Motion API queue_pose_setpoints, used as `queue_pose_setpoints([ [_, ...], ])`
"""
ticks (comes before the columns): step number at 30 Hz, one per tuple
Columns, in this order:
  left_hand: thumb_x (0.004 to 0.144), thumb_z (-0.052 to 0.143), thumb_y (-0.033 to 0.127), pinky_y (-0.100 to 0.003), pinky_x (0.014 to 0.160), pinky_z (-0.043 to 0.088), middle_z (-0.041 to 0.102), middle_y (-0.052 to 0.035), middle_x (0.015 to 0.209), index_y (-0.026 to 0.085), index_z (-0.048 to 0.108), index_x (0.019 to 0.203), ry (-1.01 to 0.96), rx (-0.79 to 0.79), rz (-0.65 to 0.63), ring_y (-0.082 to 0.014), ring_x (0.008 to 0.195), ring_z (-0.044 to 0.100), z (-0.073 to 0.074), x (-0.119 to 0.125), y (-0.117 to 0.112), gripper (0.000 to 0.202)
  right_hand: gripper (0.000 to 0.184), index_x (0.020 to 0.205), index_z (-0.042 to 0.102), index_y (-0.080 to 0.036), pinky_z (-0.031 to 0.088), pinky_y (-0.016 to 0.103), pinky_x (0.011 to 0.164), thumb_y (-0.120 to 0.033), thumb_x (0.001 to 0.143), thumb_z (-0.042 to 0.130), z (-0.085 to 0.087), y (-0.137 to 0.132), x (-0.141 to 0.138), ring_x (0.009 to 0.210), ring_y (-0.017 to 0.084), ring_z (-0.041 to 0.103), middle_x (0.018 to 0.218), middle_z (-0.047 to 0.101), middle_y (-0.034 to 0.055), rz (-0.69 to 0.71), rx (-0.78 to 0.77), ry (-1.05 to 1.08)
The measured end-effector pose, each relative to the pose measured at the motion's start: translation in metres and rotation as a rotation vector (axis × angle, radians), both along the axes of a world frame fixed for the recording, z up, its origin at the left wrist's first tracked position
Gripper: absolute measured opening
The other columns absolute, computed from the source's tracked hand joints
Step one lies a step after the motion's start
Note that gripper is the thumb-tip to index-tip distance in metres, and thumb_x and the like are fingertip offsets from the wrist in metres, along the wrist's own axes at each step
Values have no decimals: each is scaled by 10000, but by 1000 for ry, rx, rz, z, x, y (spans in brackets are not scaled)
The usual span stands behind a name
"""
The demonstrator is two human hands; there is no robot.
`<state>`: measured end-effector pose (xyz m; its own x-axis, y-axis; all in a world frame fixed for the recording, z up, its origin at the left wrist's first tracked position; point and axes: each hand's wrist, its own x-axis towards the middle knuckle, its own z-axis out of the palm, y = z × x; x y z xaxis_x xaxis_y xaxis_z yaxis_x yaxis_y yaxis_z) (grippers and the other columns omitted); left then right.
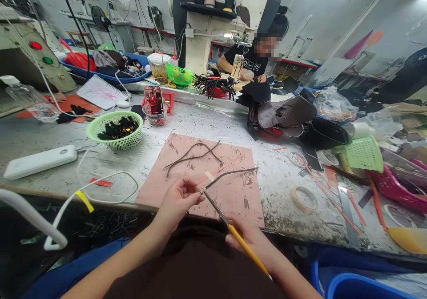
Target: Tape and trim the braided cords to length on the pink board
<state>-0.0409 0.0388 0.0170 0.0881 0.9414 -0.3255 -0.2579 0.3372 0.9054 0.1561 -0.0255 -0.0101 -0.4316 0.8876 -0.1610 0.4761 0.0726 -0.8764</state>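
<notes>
My left hand [178, 201] pinches the near end of a thin dark strap [230, 174] that stretches right over a pink work mat [233, 192]. My right hand [248, 237] grips a yellow-handled brush [245, 245], fingers closed round it. The brush's metal ferrule and tip [205, 194] touch the strap just beside my left fingertips. Two more dark straps [193, 154] lie curled on the far part of the mat. A thin pink strip [222, 169] lies across the mat near them.
A green basket [115, 130] of dark pieces, a white power bank [40, 160] with cable and a phone [154, 100] stand at the left. Tape rolls [303, 197], pink strips and a green lid [364, 153] clutter the right. A person sits at a sewing machine [200, 37] behind.
</notes>
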Motion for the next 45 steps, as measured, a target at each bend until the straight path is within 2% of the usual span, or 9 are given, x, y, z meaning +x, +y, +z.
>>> queue_pose_setpoints([
  [14,528,721,188,-230,600,515,596,57,599,167,515,658,25,42,4,-100,566,620,-2,-5,0,244,325,997,597,-212,453,275,699,-451,799,498,2,2,-11,716,176,551,738,599,13,-50,46,36],
  [19,518,732,184,-221,578,495,601,50,590,163,531,655,62,148,170,-105,564,615,-3,-35,13,244,280,994,615,-221,448,256,665,-395,794,527,6,31,-40,664,154,544,712,605,-1,3,137,54],
  [23,458,743,204,-211,580,484,615,47,573,169,510,648,114,148,356,-96,557,601,-8,-67,26,303,284,1002,615,-226,434,244,627,-399,799,515,3,66,-72,649,144,545,717,614,-16,120,94,57],
  [26,443,724,234,-217,567,476,598,52,534,175,480,638,159,112,391,-96,523,594,-18,-83,31,317,265,915,646,-217,426,240,609,-415,792,519,-6,81,-91,657,150,557,702,626,-19,162,58,71],
  [32,502,649,337,-254,574,475,580,33,563,191,433,662,340,76,322,-124,549,604,-38,-97,29,306,251,918,647,-218,411,246,605,-391,789,519,-4,81,-93,712,172,571,766,648,9,173,33,-59],
  [35,570,556,365,-252,521,448,551,34,602,208,422,678,512,93,264,-138,544,589,-43,-102,31,233,306,1055,586,-226,388,248,572,-326,768,552,5,90,-76,640,166,538,724,619,13,31,132,-319],
  [39,637,496,260,-272,583,432,550,30,654,219,489,730,863,158,130,-145,573,563,-46,-96,33,102,457,1213,479,-226,409,282,673,-138,766,505,-1,128,-59,781,194,537,915,596,76,-7,411,-561],
  [43,696,546,277,-338,682,435,589,-58,938,213,537,1014,1234,211,-9,-233,774,602,-44,-81,40,324,497,1206,505,-233,389,329,790,-59,740,494,-14,173,-54,926,232,507,964,582,96,117,524,-635],
  [45,725,554,328,-359,683,443,510,-121,1153,198,489,1142,1376,226,-67,-261,833,607,-43,-80,47,441,490,1211,508,-240,385,336,803,-72,751,493,-15,193,-52,949,238,508,996,586,100,152,520,-633],
])
